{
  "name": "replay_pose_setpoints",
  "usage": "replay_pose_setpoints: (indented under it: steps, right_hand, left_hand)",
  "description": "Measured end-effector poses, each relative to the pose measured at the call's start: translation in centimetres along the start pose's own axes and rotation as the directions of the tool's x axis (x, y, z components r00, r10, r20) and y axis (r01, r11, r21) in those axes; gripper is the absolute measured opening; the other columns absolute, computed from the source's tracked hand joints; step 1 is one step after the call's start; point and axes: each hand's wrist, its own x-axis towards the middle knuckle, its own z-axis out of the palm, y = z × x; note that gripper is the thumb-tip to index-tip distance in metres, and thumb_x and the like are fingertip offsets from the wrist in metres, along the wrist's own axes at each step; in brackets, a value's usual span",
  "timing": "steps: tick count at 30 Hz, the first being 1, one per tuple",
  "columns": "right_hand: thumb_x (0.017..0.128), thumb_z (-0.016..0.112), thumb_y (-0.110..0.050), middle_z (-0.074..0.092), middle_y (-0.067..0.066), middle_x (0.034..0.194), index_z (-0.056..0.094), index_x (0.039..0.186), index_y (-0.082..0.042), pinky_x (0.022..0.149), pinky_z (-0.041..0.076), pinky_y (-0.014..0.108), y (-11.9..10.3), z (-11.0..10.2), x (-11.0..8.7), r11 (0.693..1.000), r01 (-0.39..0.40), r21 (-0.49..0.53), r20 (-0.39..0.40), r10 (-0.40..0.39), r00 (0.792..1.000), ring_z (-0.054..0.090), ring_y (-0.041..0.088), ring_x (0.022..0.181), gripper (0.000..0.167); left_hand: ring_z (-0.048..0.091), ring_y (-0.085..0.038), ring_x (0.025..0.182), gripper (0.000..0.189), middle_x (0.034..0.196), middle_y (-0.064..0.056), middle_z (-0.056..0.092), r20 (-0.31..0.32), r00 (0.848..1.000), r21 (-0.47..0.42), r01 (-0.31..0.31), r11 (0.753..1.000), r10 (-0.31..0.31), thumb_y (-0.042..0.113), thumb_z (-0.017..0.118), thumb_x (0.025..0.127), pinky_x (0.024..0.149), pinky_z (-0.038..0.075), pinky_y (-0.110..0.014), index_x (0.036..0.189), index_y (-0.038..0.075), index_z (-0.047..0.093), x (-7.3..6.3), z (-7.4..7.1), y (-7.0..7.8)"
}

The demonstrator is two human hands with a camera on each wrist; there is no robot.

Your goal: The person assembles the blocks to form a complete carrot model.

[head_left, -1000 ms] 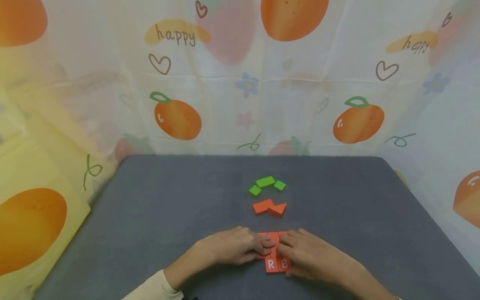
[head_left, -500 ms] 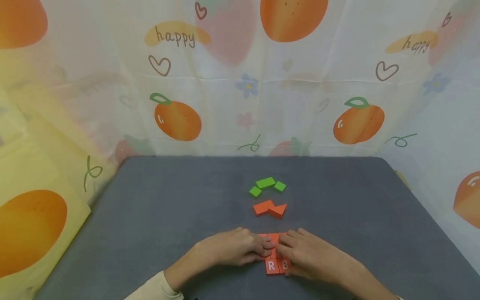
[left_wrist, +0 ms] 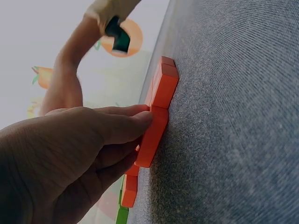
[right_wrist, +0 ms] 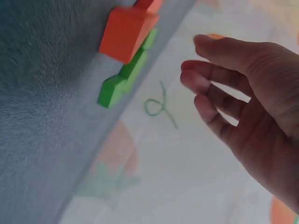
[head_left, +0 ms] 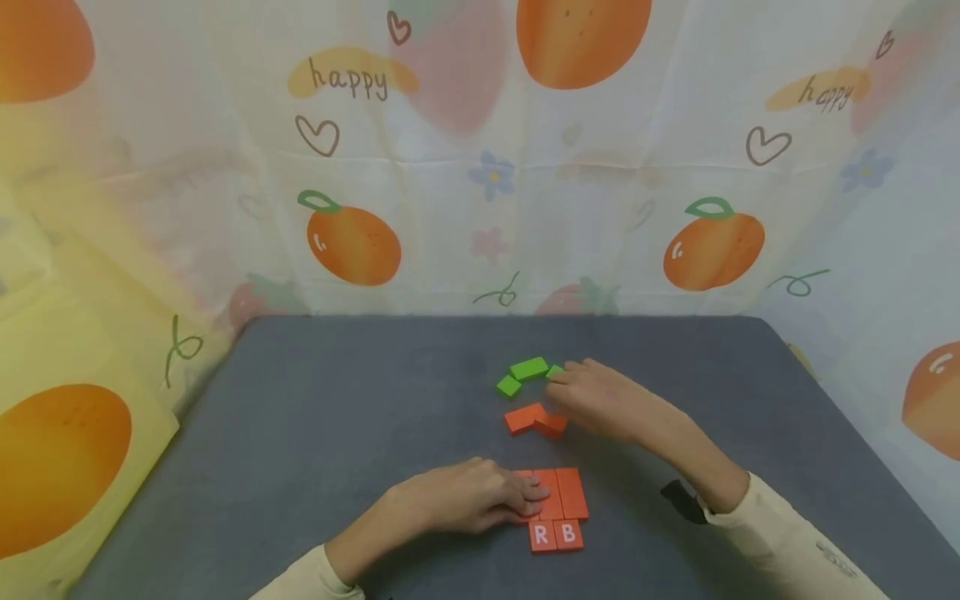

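Note:
My left hand (head_left: pixel 465 496) holds the leftmost orange block (left_wrist: pixel 154 140) of a flat row, thumb against its near side and fingers over it. Fingertips overlap the middle orange block (head_left: pixel 551 500). A third orange block (head_left: pixel 573 493) completes the row's right end, above small orange blocks marked R (head_left: pixel 533 543) and B (head_left: pixel 577 542). Farther out, my right hand (head_left: pixel 607 404) hovers with loosely bent fingers and nothing between them. It partly covers an orange triangular block (head_left: pixel 553 428) and a small green block (head_left: pixel 555 372).
An orange rectangular block (head_left: pixel 525 418) lies by the triangular one. Behind it are a green rectangular block (head_left: pixel 529 369) and another small green block (head_left: pixel 508 386). The grey tabletop (head_left: pixel 360 400) ends at a fruit-patterned curtain (head_left: pixel 435 217).
My right hand has left the orange row and moved away from me toward the loose blocks, uncovering the right block and the B. My left hand stays in place.

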Motion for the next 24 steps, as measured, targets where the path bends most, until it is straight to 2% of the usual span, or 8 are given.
replay_pose_setpoints:
  steps: [3, 7, 10, 14, 18, 20, 24]
  right_hand:
    - [0.094, 0.077, -0.013, 0.071, -0.002, 0.095, 0.074, 0.101, -0.014, 0.077, 0.051, 0.032, 1.3, 0.8, 1.8, 0.988, -0.034, 0.153, 0.108, 0.017, 0.994, 0.063, 0.017, 0.088, 0.008]
    - [0.098, 0.072, -0.009, 0.075, 0.002, 0.114, 0.074, 0.119, -0.012, 0.091, 0.058, 0.040, 2.8, 2.2, 3.6, 0.928, -0.084, 0.363, 0.267, -0.018, 0.963, 0.069, 0.021, 0.106, 0.021]
    - [0.095, 0.075, -0.007, 0.075, 0.003, 0.112, 0.075, 0.118, -0.011, 0.088, 0.058, 0.033, 3.5, 3.2, 4.5, 0.893, -0.067, 0.445, 0.316, -0.086, 0.945, 0.070, 0.017, 0.100, 0.023]
    - [0.092, 0.080, -0.010, 0.073, -0.001, 0.094, 0.077, 0.101, -0.013, 0.073, 0.050, 0.023, 3.9, 3.9, 5.0, 0.887, -0.052, 0.458, 0.341, -0.121, 0.932, 0.059, 0.007, 0.077, 0.011]
    - [0.092, 0.080, -0.013, 0.071, -0.001, 0.090, 0.076, 0.099, -0.014, 0.071, 0.050, 0.026, 4.3, 3.8, 4.4, 0.906, -0.136, 0.401, 0.387, -0.033, 0.922, 0.057, 0.007, 0.076, 0.008]
    - [0.091, 0.081, -0.014, 0.072, 0.000, 0.096, 0.077, 0.105, -0.013, 0.074, 0.052, 0.029, 4.5, 3.7, 3.9, 0.908, -0.179, 0.380, 0.393, 0.017, 0.919, 0.061, 0.010, 0.082, 0.015]
    - [0.091, 0.080, -0.012, 0.071, 0.001, 0.097, 0.076, 0.108, -0.011, 0.074, 0.051, 0.028, 4.8, 3.5, 3.7, 0.901, -0.176, 0.397, 0.375, 0.015, 0.927, 0.061, 0.012, 0.082, 0.018]
  left_hand:
    - [0.058, -0.003, 0.138, 0.025, 0.144, 0.003, 0.066, -0.004, 1.000, -0.003, -0.005, 1.000, 0.005, 0.018, 0.064, 0.105, 0.108, 0.051, -0.018, 0.126, 0.018, 0.078, -0.2, 0.0, 0.0]
    - [0.056, -0.002, 0.139, 0.031, 0.146, 0.005, 0.065, 0.018, 1.000, -0.017, 0.012, 1.000, -0.012, 0.010, 0.064, 0.104, 0.110, 0.051, -0.020, 0.132, 0.018, 0.074, -0.3, -0.1, -0.1]
    - [0.055, -0.001, 0.140, 0.036, 0.148, 0.007, 0.063, 0.032, 0.999, -0.011, 0.026, 1.000, -0.025, 0.008, 0.063, 0.104, 0.110, 0.051, -0.022, 0.136, 0.020, 0.072, -0.2, -0.1, -0.1]
    - [0.055, 0.000, 0.141, 0.035, 0.147, 0.008, 0.063, 0.035, 0.999, 0.007, 0.030, 1.000, -0.030, 0.008, 0.063, 0.104, 0.110, 0.052, -0.024, 0.136, 0.021, 0.072, -0.1, -0.1, 0.0]
    - [0.054, 0.000, 0.141, 0.035, 0.148, 0.008, 0.063, 0.041, 0.999, 0.018, 0.030, 0.999, -0.030, 0.009, 0.062, 0.104, 0.111, 0.052, -0.025, 0.135, 0.021, 0.072, 0.0, -0.2, 0.1]
    - [0.054, 0.000, 0.141, 0.036, 0.148, 0.009, 0.063, 0.047, 0.998, 0.029, 0.034, 0.999, -0.035, 0.009, 0.061, 0.104, 0.111, 0.052, -0.027, 0.136, 0.022, 0.072, -0.1, -0.3, 0.2]
    - [0.054, 0.000, 0.141, 0.036, 0.149, 0.010, 0.062, 0.048, 0.998, 0.040, 0.041, 0.998, -0.043, 0.009, 0.062, 0.104, 0.111, 0.052, -0.028, 0.136, 0.024, 0.072, -0.3, -0.3, 0.0]
